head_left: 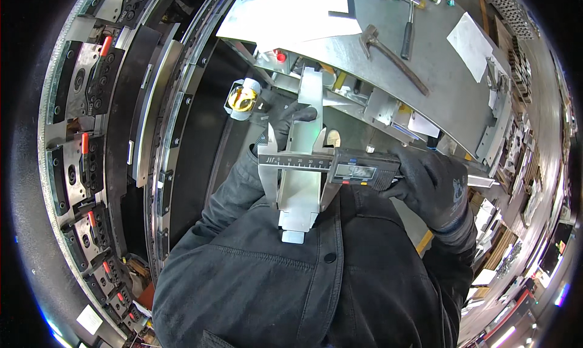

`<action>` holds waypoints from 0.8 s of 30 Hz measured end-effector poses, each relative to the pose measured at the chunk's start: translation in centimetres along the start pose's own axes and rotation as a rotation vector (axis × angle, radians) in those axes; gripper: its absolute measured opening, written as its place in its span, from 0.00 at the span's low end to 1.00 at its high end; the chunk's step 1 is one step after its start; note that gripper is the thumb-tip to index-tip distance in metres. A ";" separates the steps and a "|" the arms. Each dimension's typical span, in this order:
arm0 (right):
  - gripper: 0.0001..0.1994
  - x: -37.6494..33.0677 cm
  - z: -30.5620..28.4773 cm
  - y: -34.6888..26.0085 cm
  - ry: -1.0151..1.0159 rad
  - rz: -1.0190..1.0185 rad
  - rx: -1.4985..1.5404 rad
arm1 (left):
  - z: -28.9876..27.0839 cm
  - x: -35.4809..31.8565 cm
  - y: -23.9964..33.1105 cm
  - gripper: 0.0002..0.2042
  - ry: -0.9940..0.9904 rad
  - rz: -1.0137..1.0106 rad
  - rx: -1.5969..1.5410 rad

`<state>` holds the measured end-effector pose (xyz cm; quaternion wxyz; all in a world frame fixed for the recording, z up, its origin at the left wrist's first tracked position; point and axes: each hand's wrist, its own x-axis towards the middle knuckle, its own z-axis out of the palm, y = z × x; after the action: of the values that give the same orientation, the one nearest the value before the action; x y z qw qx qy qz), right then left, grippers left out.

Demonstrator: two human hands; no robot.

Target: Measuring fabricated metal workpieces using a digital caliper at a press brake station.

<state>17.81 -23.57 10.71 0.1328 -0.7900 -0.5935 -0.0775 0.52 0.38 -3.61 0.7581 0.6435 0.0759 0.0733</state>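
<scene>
- Both gloved hands are closed: left hand (290, 120) grips the bent sheet-metal bracket (302, 166), right hand (432, 187) the digital caliper (340, 169).
- Bracket's long axis runs away from the chest; the caliper crosses it, jaws straddling its width.

One screen noted: the small grey rectangular display (357, 172) on the digital caliper (340, 166) in my right hand (434, 187), red and dark buttons beneath. White paper sheets (291, 14) lie on the metal bench (437, 87) above.
</scene>
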 end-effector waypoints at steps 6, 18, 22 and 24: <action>0.22 0.1 0.2 -0.4 0.049 -0.021 -0.028 | 1.0 3.6 0.6 0.31 0.056 -0.101 -0.041; 0.19 0.7 -0.5 -0.4 -0.027 0.016 -0.023 | 0.6 4.7 -0.3 0.22 0.027 0.223 0.319; 0.19 0.9 -0.7 -0.4 -0.067 0.035 -0.025 | 0.4 4.4 -0.6 0.23 -0.013 0.226 0.317; 0.22 0.9 -0.9 -0.4 -0.113 0.034 -0.047 | 0.3 4.2 -0.7 0.23 -0.034 0.228 0.315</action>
<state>17.73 -22.90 11.82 0.0817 -0.8060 -0.5846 -0.0446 4.74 0.84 -4.32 0.6362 0.7596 0.0003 0.1353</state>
